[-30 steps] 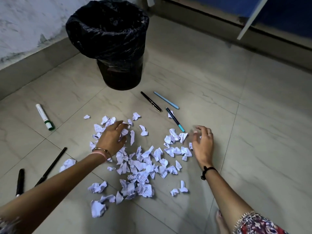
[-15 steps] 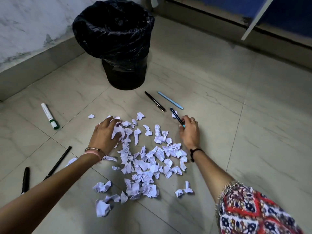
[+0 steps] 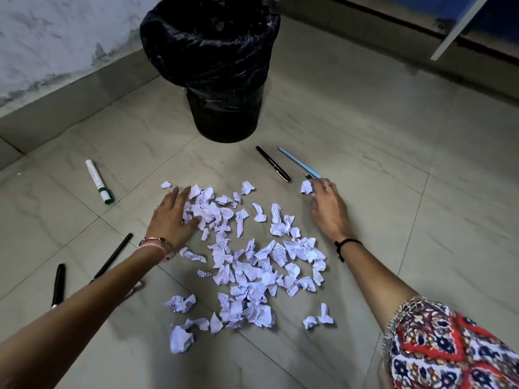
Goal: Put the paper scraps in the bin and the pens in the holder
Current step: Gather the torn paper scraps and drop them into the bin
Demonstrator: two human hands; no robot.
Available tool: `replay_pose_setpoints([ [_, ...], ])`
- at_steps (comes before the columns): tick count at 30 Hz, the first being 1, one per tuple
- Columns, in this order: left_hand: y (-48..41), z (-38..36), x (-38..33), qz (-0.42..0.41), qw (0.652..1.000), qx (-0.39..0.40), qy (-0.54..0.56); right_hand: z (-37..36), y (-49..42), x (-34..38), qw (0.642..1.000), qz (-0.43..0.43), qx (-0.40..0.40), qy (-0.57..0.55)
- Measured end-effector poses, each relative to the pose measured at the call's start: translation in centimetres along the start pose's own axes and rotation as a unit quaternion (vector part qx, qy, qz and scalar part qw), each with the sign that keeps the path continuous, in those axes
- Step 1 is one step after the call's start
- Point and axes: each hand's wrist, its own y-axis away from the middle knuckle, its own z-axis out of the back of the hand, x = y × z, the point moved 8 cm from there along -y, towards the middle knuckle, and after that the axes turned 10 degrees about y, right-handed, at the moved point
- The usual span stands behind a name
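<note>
White paper scraps between spread-fingered hands | black bin beyond | pens scattered

Right hand farther forward, off scraps.

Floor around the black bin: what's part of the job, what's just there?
Job:
crumpled white paper scraps
black lined bin
white green-capped marker
light blue pen
three black pens

Just there:
white slanted bar

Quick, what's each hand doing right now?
Left hand: open, flat on the paper scraps.
Right hand: fingers curled by a teal pen tip; cannot tell whether it grips it.
</note>
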Motion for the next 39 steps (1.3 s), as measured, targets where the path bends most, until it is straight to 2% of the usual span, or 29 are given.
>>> replay_pose_setpoints([
  [2, -0.2, -1.0, 0.3, -0.008, 0.999, 0.040, -0.005, -0.9, 0.3, 2.3, 0.998, 0.046, 0.028, -0.025],
  [6, 0.7, -3.7, -0.7, -0.034, 0.993, 0.109, 0.025, -2.4, 2.6, 6.9, 0.991, 0.073, 0.059, -0.090],
  [9, 2.1, -5.2, -2.6, -0.079, 0.982, 0.166, 0.030, -2.2, 4.3, 11.8, 0.974, 0.157, 0.087, -0.136],
  [10, 2.2, -5.1, -3.1, -0.093, 0.983, 0.157, 0.036, -2.0, 4.3, 12.6, 0.970, 0.165, 0.090, -0.151],
  [12, 1.7, -3.4, -3.1, -0.093, 0.990, 0.085, 0.063, -1.5, 3.1, 12.7, 0.972, 0.132, 0.069, -0.184],
  [14, 0.7, -1.0, -1.8, -0.063, 0.995, -0.009, 0.078, -1.3, 1.4, 11.9, 0.975, 0.094, 0.034, -0.200],
  [16, -0.5, 0.6, 0.5, -0.015, 0.997, -0.056, 0.054, -1.8, 0.2, 11.9, 0.975, 0.092, 0.041, -0.197],
  [19, -2.8, 1.6, 3.9, 0.046, 0.997, -0.053, 0.023, -3.4, -0.9, 13.3, 0.972, 0.127, 0.097, -0.174],
  [22, -4.3, 1.0, 5.1, 0.061, 0.998, -0.019, 0.006, -5.1, -1.4, 15.3, 0.969, 0.156, 0.141, -0.132],
  [27, -1.4, -3.6, 1.1, -0.052, 0.995, 0.075, -0.033, -5.9, 0.5, 17.3, 0.959, 0.207, 0.161, -0.108],
  [31, 3.5, -7.0, -1.8, -0.133, 0.981, 0.142, -0.024, -4.6, 4.1, 15.9, 0.951, 0.227, 0.158, -0.138],
  [34, 5.2, -4.9, -1.9, -0.120, 0.987, 0.104, -0.032, -1.6, 5.0, 12.8, 0.965, 0.210, 0.105, -0.115],
  [36, 5.5, -1.9, -1.4, -0.097, 0.990, 0.052, -0.090, -0.1, 4.9, 10.2, 0.975, 0.195, 0.095, -0.049],
  [39, 5.4, 1.2, 0.9, -0.028, 0.979, 0.026, -0.203, 0.2, 4.6, 6.2, 0.969, 0.158, 0.184, 0.043],
])
